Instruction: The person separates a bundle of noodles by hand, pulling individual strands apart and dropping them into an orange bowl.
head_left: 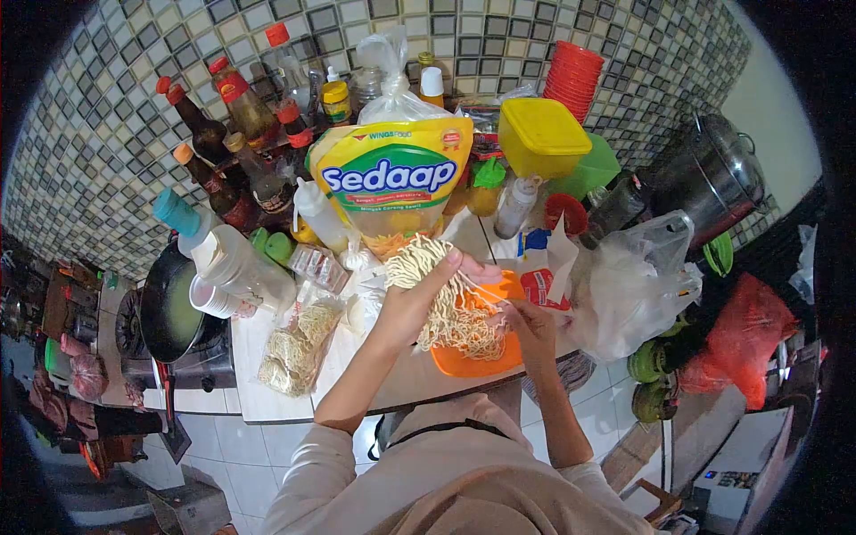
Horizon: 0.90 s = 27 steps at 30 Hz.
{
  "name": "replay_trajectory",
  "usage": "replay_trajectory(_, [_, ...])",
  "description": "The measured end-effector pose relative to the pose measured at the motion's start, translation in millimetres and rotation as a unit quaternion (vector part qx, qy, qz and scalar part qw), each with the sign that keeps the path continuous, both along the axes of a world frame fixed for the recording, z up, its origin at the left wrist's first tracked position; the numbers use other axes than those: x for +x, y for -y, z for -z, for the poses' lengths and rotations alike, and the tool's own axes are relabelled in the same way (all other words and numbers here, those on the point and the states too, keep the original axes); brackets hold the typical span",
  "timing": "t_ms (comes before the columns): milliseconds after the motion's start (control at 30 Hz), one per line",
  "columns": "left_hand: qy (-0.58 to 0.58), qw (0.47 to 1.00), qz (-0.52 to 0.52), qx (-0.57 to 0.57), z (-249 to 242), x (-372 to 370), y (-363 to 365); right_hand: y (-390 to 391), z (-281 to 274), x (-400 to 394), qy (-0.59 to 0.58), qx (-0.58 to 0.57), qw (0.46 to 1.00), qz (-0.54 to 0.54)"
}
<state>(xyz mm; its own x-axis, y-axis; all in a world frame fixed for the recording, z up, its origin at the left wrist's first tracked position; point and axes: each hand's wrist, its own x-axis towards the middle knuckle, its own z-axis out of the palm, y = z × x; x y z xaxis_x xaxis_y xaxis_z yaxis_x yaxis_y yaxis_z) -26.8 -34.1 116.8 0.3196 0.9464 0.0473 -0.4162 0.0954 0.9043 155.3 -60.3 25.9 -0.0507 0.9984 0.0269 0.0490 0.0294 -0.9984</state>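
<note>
Dry, curly noodles [437, 308] are in my left hand [417, 299], whose fingers wrap round them above an orange tray [450, 360]. On their right side, my right hand [528, 328] is closed in a pinch at the edge of the noodles; what exactly its fingertips hold is too small to tell. Part of the noodle mass hangs down over the orange tray and hides much of it. A clear plastic bag of noodle blocks [300, 349] lies on the white counter to the left. Behind my hands stands a yellow Sedaap pouch [392, 174].
On the left, a dark wok [174, 308] with liquid rests on the stove. Sauce bottles [234, 107] line the tiled wall. A white plastic bag [629, 299] and a large dark pot [704, 178] are on the right. A yellow container [544, 134] sits at the back.
</note>
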Motion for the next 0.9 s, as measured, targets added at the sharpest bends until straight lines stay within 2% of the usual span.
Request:
replay_trajectory(33, [0.0, 1.0, 0.0, 0.0, 0.5, -0.3, -0.4, -0.4, -3.6, -1.3, -0.029, 0.004, 1.0, -0.001])
replay_trajectory(100, [0.062, 0.998, 0.004, -0.011, 2.5, -0.5, -1.9, -0.5, -7.5, 0.6, -0.014, 0.013, 1.0, -0.002])
replay_trajectory(367, [0.068, 0.997, -0.029, -0.013, -1.6, -3.2, -2.6, -2.2, 5.0, 8.5, 0.047, 0.037, 0.998, 0.01])
replay_trajectory(467, [0.071, 0.997, -0.041, -0.017, -1.1, -5.0, -2.9, -2.1, 6.0, 9.3, 0.077, 0.069, 0.994, -0.022])
replay_trajectory(567, [0.082, 0.995, -0.052, -0.02, -1.0, -7.3, -2.7, -0.9, 12.4, 9.6, 0.055, 0.031, 0.998, -0.005])
replay_trajectory(633, [0.094, 0.993, -0.06, -0.033, -1.3, -9.7, -2.7, -0.5, 12.7, 10.8, -0.025, 0.008, 1.0, -0.002])
replay_trajectory(767, [0.117, 0.99, -0.075, -0.034, -0.9, -13.2, -4.9, -0.2, 15.1, 12.6, -0.079, -0.015, 0.997, -0.001])
replay_trajectory(867, [0.116, 0.99, -0.077, -0.029, 1.2, -13.0, -5.5, -1.2, 17.3, 16.2, -0.057, -0.019, 0.998, -0.021])
replay_trajectory(900, [0.119, 0.99, -0.074, -0.026, 1.8, -12.6, -5.7, -1.5, 16.8, 17.0, 0.055, 0.011, 0.998, -0.022])
